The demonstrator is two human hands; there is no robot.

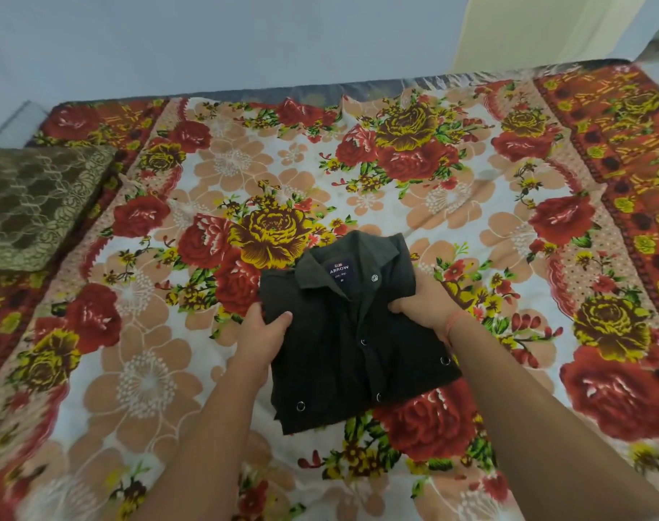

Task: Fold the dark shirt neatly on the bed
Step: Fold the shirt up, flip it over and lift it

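The dark shirt [343, 344] lies folded into a compact rectangle in the middle of the bed [245, 171], collar up and away from me, with a blue label showing inside the collar. My left hand [262, 325] grips its left edge, thumb on top of the cloth. My right hand [425, 302] holds the right edge near the collar, fingers curled over the fabric; a thin red thread circles that wrist. Small metal snaps run down the shirt's front.
A floral bedsheet in red, yellow and peach covers the whole bed. A brown-green patterned pillow [31, 204] lies at the left edge. A pale wall rises behind the bed's far side.
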